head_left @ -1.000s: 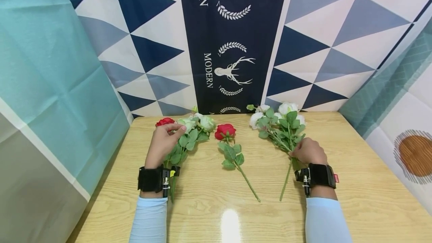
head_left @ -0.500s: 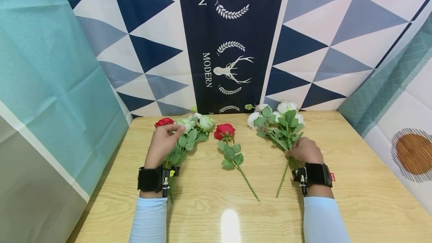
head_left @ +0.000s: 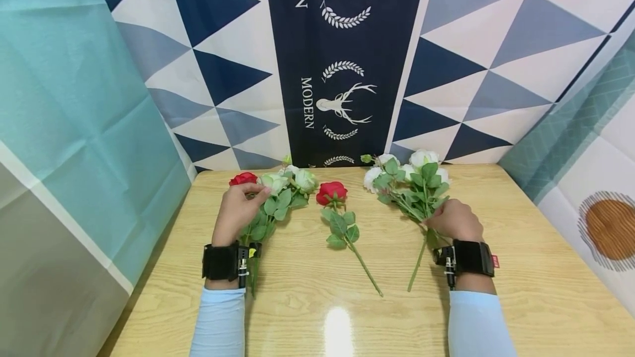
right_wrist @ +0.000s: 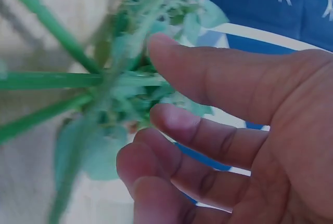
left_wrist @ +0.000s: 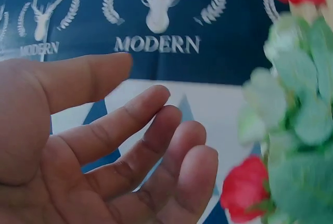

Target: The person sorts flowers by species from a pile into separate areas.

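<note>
My left hand (head_left: 236, 203) hovers over a bunch of flowers at the left, fingers loosely curved, nothing held. That bunch shows a red rose (head_left: 243, 178), pale green roses (head_left: 305, 180) and leaves (left_wrist: 307, 104). At the right, my right hand (head_left: 453, 219) is beside the stems of a white rose bunch (head_left: 423, 159). In the right wrist view its thumb (right_wrist: 208, 73) and index finger stand apart close to the crossing green stems (right_wrist: 52, 81), with no stem pinched between them. A single red rose (head_left: 332, 194) with a leafy stem lies between the two bunches.
The flowers lie on a light wood table (head_left: 307, 269). A patterned cloth (head_left: 337, 59) with deer heads hangs along the back edge. A teal and grey cloth (head_left: 84, 103) closes the left side, another cloth (head_left: 570, 153) the right.
The right hand moved slightly left with the white rose bunch's stem, then back right while the stem end stayed further left and up. The left hand has stayed in place.
</note>
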A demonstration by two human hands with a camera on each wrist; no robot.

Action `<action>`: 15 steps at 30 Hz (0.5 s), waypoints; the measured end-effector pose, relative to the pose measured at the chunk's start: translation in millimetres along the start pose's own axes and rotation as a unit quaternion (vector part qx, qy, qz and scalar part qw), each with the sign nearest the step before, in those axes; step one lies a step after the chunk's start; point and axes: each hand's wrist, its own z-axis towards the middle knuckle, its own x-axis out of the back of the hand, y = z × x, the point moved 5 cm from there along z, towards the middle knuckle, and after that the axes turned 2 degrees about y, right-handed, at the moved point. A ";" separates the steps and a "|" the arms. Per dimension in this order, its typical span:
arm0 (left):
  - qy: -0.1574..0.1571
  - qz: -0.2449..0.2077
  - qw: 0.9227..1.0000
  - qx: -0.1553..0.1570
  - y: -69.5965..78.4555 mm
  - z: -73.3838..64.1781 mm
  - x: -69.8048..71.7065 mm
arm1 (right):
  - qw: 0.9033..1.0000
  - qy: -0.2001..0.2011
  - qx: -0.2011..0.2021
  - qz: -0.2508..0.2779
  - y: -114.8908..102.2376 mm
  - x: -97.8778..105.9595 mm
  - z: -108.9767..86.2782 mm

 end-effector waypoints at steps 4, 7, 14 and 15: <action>0.010 0.081 0.997 0.003 -7.8 1.2 4.7 | 1.000 0.018 0.012 -0.008 -10.1 10.7 -5.9; 0.007 0.104 0.994 0.030 -14.5 1.1 6.7 | 0.999 0.024 0.020 -0.014 -19.7 15.8 -8.2; -0.026 0.148 0.985 0.086 -29.2 0.8 6.6 | 0.999 0.018 0.048 -0.019 -44.3 17.4 -13.2; -0.026 0.155 0.983 0.094 -31.2 0.8 6.3 | 0.998 0.014 0.056 -0.018 -47.9 16.2 -13.8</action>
